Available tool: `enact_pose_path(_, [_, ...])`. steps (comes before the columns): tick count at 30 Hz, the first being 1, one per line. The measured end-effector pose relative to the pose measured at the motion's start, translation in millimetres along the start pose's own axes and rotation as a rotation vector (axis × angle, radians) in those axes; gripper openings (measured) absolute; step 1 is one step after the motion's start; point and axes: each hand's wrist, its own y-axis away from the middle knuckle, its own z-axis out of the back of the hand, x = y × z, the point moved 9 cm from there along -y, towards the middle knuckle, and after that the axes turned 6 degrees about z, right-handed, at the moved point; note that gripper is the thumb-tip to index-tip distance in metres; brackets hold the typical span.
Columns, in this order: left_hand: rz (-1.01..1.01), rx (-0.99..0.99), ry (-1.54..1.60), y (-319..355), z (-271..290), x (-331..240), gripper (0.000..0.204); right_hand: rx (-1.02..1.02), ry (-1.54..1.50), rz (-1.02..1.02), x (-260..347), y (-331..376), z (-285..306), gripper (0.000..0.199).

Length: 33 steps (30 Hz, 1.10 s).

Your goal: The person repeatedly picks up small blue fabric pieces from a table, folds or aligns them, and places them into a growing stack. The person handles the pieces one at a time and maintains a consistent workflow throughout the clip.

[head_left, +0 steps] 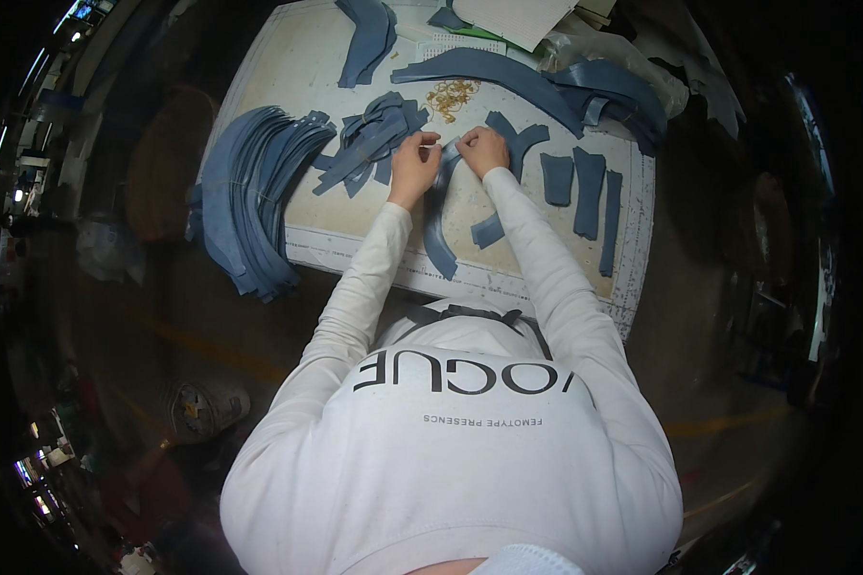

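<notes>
Head view: a pale work board (355,244) lies on a table in a dim room with clutter at the left edge. The left hand (415,163) and right hand (482,150) both pinch the far end of one long curved blue strip (436,225), which runs toward the person. One fanned stack (254,196) lies left, one loose pile (374,134) far left of the hands, three short pieces (585,192) right. One heap of rubber bands (451,96) sits beyond.

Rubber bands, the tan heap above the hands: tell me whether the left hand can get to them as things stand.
Probably yes: the rubber bands lie in the open just beyond the left hand, nothing between, though it now pinches a blue strip.
</notes>
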Motion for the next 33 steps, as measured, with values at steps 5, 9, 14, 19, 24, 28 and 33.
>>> enact_pose_path(5, [0.23,0.44,0.346,3.0,-17.6,35.2,0.043,0.167,-0.491,0.133,18.8,3.0,-13.9,0.017])
enact_pose_path(9, [-0.119,0.032,-0.411,16.9,3.3,18.9,0.057,0.152,-0.336,0.184,32.0,13.6,2.8,0.017])
enact_pose_path(14, [0.117,-0.055,-0.181,7.5,1.7,40.6,0.041,0.516,-0.219,0.513,75.3,56.8,-10.2,0.015])
enact_pose_path(19, [0.02,0.014,-0.339,1.5,24.9,46.3,0.037,0.653,0.109,0.826,92.6,110.1,-36.0,0.02])
enact_pose_path(24, [0.255,0.168,0.435,0.3,62.0,41.9,0.022,0.648,0.258,0.902,94.2,122.4,-37.1,0.016])
enact_pose_path(28, [0.245,0.086,0.618,7.7,102.7,8.0,0.017,0.647,0.105,0.799,112.1,111.7,-4.0,0.012])
enact_pose_path(33, [0.126,0.024,0.703,13.9,123.8,-44.8,0.025,0.305,-0.395,0.672,153.3,76.3,90.8,0.017])
